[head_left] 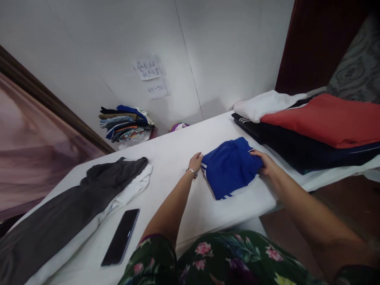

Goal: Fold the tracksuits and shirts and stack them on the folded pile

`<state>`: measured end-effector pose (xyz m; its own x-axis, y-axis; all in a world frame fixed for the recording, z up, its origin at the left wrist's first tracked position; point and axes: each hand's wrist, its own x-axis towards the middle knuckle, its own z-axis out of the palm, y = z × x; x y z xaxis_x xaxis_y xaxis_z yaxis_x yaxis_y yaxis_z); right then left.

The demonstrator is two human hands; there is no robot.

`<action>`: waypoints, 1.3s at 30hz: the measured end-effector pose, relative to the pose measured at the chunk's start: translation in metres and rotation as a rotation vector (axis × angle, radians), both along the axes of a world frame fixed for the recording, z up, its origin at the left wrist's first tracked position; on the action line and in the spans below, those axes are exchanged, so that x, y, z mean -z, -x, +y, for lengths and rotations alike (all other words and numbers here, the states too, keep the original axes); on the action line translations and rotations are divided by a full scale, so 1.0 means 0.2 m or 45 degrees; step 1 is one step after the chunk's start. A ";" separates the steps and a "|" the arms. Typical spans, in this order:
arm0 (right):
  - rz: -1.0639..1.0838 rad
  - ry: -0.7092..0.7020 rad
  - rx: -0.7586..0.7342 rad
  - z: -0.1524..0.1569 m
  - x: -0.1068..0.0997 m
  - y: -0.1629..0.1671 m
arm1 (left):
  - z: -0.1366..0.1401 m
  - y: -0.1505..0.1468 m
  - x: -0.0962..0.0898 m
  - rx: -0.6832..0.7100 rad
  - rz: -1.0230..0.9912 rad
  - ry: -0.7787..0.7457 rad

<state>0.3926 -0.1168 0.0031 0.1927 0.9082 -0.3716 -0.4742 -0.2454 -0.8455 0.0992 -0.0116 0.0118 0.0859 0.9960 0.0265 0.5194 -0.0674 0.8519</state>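
1 folded blue garment point(231, 168) with white stripes lies on the white-covered bench point(172, 166), between the 2 hands and near the front edge. The left hand point(195, 162) is at its left corner, fingers drawn narrow beside the stripes; whether cloth is nipped between them is too small to tell. The right hand point(264, 161) holds the opposite side, thumb on top, the other fingers mostly hidden.

If 1 side were pulled harder than the other, the layers could probably slip and the bundle skew or open, since the cloth looks soft and loose. A tug toward the body might also drag it over the front edge. Lifting by the right side alone could let the striped corner sag.

Just beyond the right hand, a black garment point(285, 146) lies under a red garment point(323, 118); a careless elbow could shift that pile. Well apart on the left are a dark grey garment point(74, 206), lying over white cloth point(135, 186), and a phone point(121, 237) near the left forearm.
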 end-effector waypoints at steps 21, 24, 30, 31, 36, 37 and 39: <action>-2.228 -1.273 -0.784 -0.38 0.06 0.64 | 0.18 -0.10 -0.01 0.076 0.058 -0.031; -2.177 -1.299 -0.790 -0.39 0.06 0.63 | 0.22 -0.09 -0.02 0.079 0.067 -0.044; -2.196 -1.148 -0.852 -0.42 0.06 0.67 | 0.22 -0.05 0.09 0.025 0.084 0.059; -2.195 -1.135 -0.868 -0.42 0.06 0.67 | 0.21 -0.05 0.10 0.004 0.072 0.066; -1.989 -1.149 -0.862 -0.43 -0.06 0.64 | 0.17 -0.04 0.11 -0.130 -0.001 0.100; -1.954 -1.173 -0.792 -0.42 -0.09 0.62 | 0.16 -0.04 0.11 -0.162 -0.015 0.107; -1.962 -1.191 -0.598 -0.36 -0.16 0.59 | 0.13 -0.05 0.12 -0.210 -0.036 0.130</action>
